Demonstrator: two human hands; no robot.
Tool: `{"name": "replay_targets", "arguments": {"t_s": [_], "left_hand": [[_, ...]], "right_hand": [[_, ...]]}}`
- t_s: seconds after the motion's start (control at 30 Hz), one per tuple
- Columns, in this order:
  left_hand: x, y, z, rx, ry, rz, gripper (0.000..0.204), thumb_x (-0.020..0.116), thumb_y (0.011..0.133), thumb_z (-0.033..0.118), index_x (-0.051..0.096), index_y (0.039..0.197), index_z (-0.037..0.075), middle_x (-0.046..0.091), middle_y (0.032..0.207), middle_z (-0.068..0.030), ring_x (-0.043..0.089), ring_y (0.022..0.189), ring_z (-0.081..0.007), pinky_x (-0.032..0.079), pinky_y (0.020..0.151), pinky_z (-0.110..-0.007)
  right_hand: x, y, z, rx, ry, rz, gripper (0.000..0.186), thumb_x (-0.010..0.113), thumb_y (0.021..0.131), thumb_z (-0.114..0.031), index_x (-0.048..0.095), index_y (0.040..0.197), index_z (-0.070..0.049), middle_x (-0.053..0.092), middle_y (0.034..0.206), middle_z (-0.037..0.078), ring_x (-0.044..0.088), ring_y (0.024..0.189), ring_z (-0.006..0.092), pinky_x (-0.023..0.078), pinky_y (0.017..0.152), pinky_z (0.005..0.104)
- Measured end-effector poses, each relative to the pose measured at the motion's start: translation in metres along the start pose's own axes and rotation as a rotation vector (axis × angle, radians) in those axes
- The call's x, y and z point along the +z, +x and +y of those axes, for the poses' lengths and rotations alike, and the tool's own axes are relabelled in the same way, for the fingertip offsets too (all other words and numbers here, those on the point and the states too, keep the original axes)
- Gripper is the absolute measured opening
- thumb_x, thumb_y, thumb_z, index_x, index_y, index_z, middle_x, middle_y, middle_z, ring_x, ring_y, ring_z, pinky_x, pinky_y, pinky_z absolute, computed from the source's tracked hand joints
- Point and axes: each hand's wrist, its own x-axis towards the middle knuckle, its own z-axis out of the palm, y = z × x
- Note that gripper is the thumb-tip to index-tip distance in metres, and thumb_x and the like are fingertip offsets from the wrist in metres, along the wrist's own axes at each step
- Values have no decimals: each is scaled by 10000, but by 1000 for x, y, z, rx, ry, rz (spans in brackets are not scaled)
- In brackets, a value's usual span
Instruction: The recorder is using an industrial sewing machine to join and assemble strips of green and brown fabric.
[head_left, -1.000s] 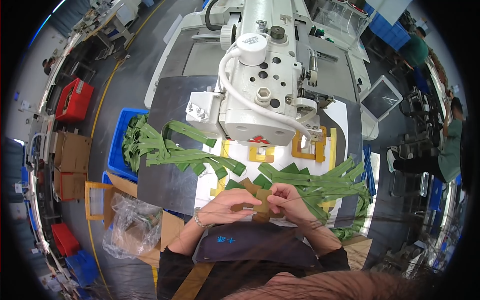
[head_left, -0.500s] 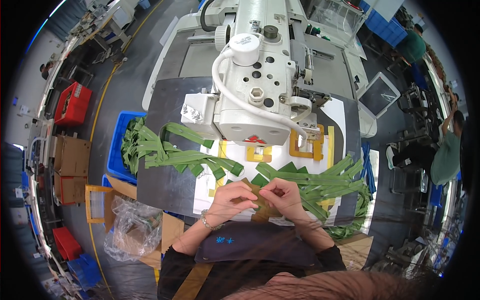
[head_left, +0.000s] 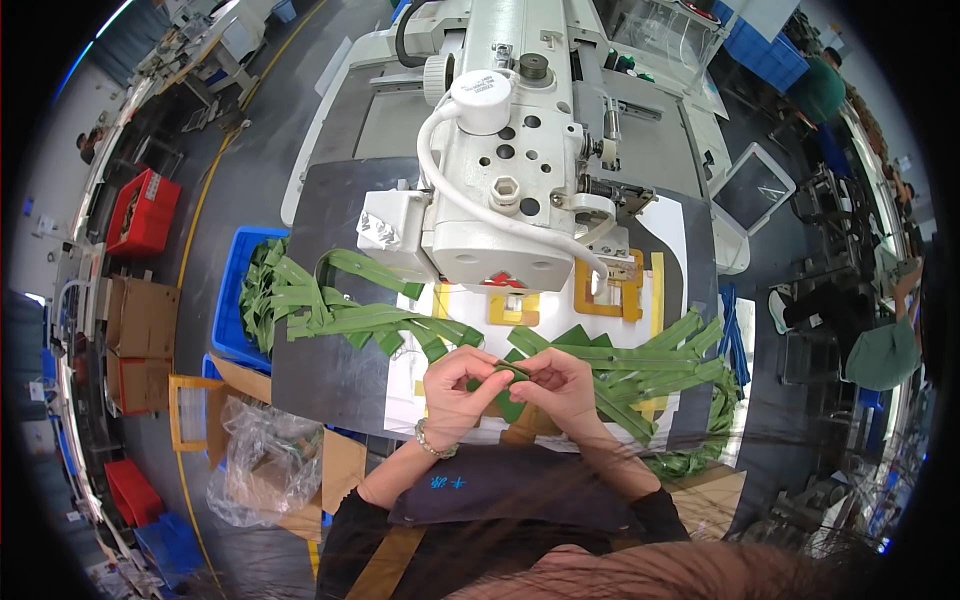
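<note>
My left hand (head_left: pixel 456 396) and my right hand (head_left: pixel 562 390) meet at the table's near edge, below the sewing machine head. Between their fingertips is a small folded piece of green fabric (head_left: pixel 509 408), pinched from both sides. The fingers partly cover it, so its full shape is hidden. Long green webbing strips (head_left: pixel 380 318) with darker green ends lie just beyond my left hand. More strips (head_left: pixel 655 358) fan out to the right of my right hand.
The white sewing machine (head_left: pixel 480 220) stands ahead, with yellow frames (head_left: pixel 512 309) under its head. At left are a blue bin (head_left: pixel 233 310) heaped with green strips and an open carton with a clear plastic bag (head_left: pixel 262 465). A screen (head_left: pixel 752 190) stands at right.
The piece in my fingers, brownish and flatter before, now shows folded green. My left fingers have closed in on it, and both hands sit closer together.
</note>
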Motion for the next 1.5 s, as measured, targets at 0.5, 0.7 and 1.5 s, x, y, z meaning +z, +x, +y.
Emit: {"name": "replay_targets", "arguments": {"t_s": [0.5,0.7,1.5], "left_hand": [[9,10,5,17,28,31,128,745,733,-57,631,744,0,634,835,-102,587,713,-106,465,622,-215],[12,9,3,60,42,48,138,751,720,-63,627,736,-4,633,822,-96,585,700,-113,452,606,-217],[13,12,12,101,67,4,145,747,716,-67,616,723,-6,641,793,-99,586,671,-115,449,590,-222]], "right_hand": [[3,1,-7,11,13,97,147,705,797,41,614,911,59,673,846,104,669,710,138,538,639,225],[2,-1,-6,-14,13,109,135,707,796,43,610,887,65,666,833,105,672,709,147,542,628,230],[4,-4,-8,-60,-81,119,95,659,821,77,577,857,46,656,809,108,673,684,152,555,593,232]]}}
